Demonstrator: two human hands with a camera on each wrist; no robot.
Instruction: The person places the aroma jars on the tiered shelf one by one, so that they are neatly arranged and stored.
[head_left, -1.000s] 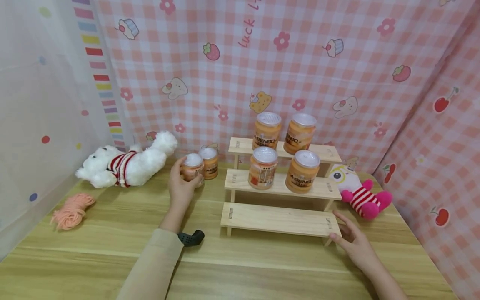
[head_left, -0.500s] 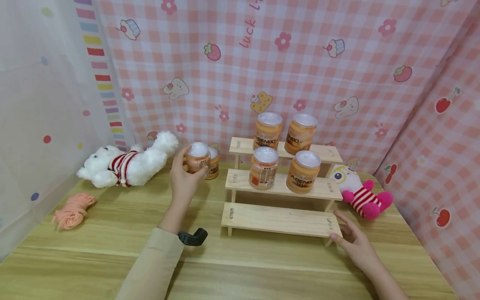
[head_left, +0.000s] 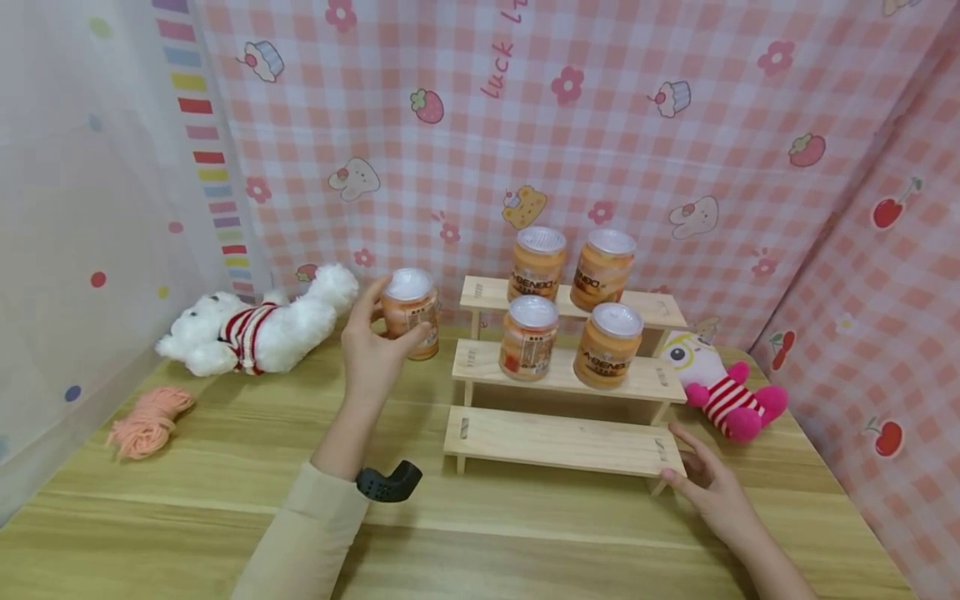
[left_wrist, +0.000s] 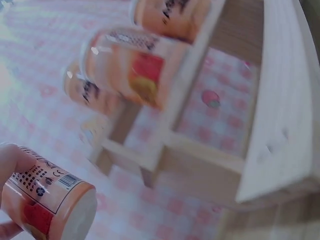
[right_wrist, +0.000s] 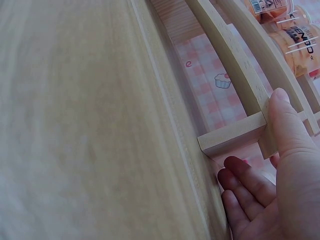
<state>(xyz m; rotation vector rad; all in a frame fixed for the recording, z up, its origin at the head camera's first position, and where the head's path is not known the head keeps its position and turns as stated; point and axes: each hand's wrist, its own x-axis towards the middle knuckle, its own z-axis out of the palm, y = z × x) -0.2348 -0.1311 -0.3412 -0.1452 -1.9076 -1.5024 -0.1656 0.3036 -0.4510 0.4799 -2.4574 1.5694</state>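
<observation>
My left hand (head_left: 371, 354) grips an orange-labelled jar (head_left: 408, 304) with a clear lid, thumb on one side and fingers on the other. It is raised, largely hiding a second jar (head_left: 426, 347) on the table behind it. In the left wrist view the held jar (left_wrist: 47, 202) tilts, showing its pale base. My right hand (head_left: 712, 492) holds the right end of the lowest step of a three-step wooden stand (head_left: 562, 440). The right wrist view shows the thumb (right_wrist: 287, 125) against the board's end, other fingers below. Two jars stand on the middle step, two on the top.
A white plush dog (head_left: 258, 333) in a striped sweater lies at the left, behind a bundle of peach yarn (head_left: 150, 421). A pink plush doll (head_left: 723, 392) leans beside the stand's right end. Checked cloth (head_left: 465, 167) hangs behind the table.
My left hand has lifted the jar off the table and moved it slightly up and right, in front of the other jar. My right hand stays at the stand.
</observation>
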